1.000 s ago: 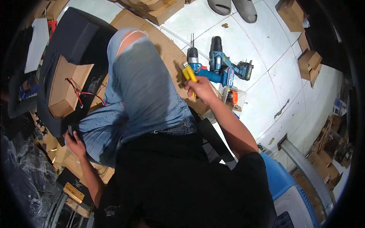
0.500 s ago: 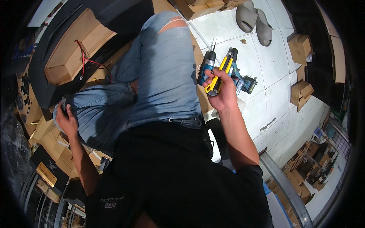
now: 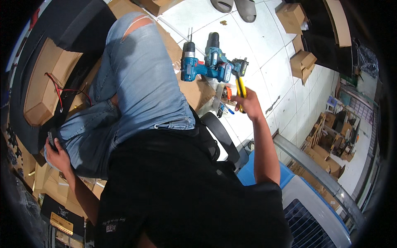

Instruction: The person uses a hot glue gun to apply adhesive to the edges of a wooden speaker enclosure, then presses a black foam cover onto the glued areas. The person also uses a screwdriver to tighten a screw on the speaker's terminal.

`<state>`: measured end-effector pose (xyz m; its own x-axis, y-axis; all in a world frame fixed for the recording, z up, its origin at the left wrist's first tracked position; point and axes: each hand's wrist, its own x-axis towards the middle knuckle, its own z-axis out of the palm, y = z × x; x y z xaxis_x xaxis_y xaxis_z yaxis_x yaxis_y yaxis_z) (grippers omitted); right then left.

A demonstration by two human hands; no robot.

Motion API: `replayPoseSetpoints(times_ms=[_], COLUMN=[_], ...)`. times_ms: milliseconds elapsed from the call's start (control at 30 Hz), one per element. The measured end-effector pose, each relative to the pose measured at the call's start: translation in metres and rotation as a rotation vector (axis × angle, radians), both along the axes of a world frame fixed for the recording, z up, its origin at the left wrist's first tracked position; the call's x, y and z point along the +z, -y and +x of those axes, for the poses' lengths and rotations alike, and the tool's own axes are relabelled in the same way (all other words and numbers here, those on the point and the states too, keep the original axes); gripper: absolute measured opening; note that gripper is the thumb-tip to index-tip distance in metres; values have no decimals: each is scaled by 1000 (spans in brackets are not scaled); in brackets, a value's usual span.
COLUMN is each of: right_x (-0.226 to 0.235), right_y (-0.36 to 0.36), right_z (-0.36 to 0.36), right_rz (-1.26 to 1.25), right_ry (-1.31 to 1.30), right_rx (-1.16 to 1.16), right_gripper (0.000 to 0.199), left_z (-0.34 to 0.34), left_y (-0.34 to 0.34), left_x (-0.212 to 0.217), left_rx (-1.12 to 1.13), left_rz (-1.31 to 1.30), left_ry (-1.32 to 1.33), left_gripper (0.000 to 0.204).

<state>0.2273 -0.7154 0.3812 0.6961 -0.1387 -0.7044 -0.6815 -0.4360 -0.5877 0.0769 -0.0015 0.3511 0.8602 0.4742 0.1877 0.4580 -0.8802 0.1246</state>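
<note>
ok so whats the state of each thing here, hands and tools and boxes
right hand: raised, shut on the yellow utility knife
left hand: low by the knee, gripping a small dark object, too small to identify
two blue cordless drills: lying on their sides on the tiled floor, unheld
long cardboard box: lying in the black casing, red wire across it
small cardboard boxes: closed, on the floor

- Yellow-handled tool (image 3: 240,90): lower end buried in the right hand (image 3: 247,106); tip too small to identify.
- Left hand (image 3: 56,153): grips a small dark object (image 3: 51,138), mostly covered, kind indeterminable.
- Small items (image 3: 225,106) beside the blue drills (image 3: 211,66): too small to identify.
- Grey slippers (image 3: 235,5): cut off by the top edge.
- Cardboard box (image 3: 41,89): far end lost in the dark rim.
</note>
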Motion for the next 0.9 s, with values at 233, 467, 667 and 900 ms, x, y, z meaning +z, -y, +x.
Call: replayPoseSetpoints(times_ms=[233,467,667,900], right_x=[-30,-1,43,34], right_y=[31,-1,-137,-264], right_z=[-50,16,53,35], right_rz=[-354,211,806,1231], right_ry=[-34,158,172,-203], right_rx=[-106,-281,12,355], right_gripper=[33,25,63,77], left_z=[2,3,-12,-32], left_y=[2,16,19,48], left_x=[1,9,11,28], left_rx=[-15,-30,1,-4], left_rz=[-3,-27,-104,-121], left_ry=[0,53,160,278], left_gripper=[46,41,37,30])
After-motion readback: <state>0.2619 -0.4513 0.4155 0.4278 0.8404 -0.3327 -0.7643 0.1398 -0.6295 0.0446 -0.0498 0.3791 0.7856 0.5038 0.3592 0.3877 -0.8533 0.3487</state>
